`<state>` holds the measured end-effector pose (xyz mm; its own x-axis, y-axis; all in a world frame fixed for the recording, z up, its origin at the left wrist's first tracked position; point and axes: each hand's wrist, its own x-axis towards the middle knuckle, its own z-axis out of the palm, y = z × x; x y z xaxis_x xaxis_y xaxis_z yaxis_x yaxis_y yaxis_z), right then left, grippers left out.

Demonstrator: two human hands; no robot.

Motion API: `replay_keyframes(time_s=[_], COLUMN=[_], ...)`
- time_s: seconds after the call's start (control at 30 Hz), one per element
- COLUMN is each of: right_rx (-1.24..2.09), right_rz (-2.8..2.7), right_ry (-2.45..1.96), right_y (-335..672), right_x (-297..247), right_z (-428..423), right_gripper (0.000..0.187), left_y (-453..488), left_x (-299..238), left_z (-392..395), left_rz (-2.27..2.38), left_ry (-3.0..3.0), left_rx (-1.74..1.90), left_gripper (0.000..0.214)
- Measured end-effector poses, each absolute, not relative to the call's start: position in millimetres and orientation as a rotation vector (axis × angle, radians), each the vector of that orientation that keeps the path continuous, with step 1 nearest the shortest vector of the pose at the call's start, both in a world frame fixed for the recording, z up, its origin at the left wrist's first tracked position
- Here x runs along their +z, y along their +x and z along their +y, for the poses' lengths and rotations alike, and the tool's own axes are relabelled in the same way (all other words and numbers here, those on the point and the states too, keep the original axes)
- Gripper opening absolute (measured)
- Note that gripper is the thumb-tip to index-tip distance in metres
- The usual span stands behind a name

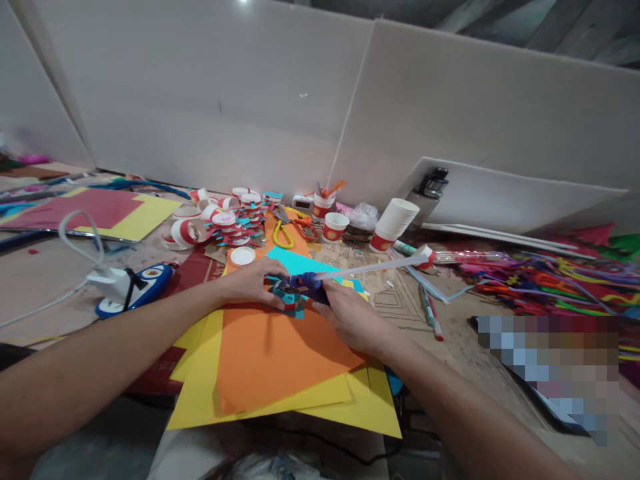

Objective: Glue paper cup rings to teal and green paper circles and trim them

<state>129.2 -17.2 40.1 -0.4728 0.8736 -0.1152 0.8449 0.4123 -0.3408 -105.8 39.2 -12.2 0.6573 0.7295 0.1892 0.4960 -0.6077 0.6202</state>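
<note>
My right hand (353, 312) is wrapped round a blue hot glue gun (306, 281), with a long translucent glue stick (370, 268) jutting from its back. Just left of it, my left hand (254, 283) has thumb and fingers curled about a small red and teal paper piece (290, 303). The gun's tip is close to this piece; whether they touch is hidden. Both hands are above orange paper (285, 360), which lies over yellow sheets (200, 400). A teal sheet (290, 258) and a white disc (243, 256) lie just beyond.
Cut cup rings with teal strips (240, 227) are heaped behind my left hand. Scissors (290, 223), a paper cup (335, 227) and stacked cups (394, 225) stand or lie farther back. A power strip (135, 290) sits left; pipe cleaners (545, 283) and a blurred-out tablet-like device (530, 380) lie right.
</note>
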Motion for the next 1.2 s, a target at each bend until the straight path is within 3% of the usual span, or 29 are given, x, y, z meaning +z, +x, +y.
replay_keyframes(time_s=[1.2], right_rx=[0.459], right_rz=[-2.595], right_ry=[-1.525], right_y=[134], right_x=[34], right_z=[-16], right_gripper=[0.026], left_y=[-106], left_x=[-11], left_z=[38], left_rz=[0.958], left_ry=[2.363], left_rx=[0.576], left_gripper=[0.046])
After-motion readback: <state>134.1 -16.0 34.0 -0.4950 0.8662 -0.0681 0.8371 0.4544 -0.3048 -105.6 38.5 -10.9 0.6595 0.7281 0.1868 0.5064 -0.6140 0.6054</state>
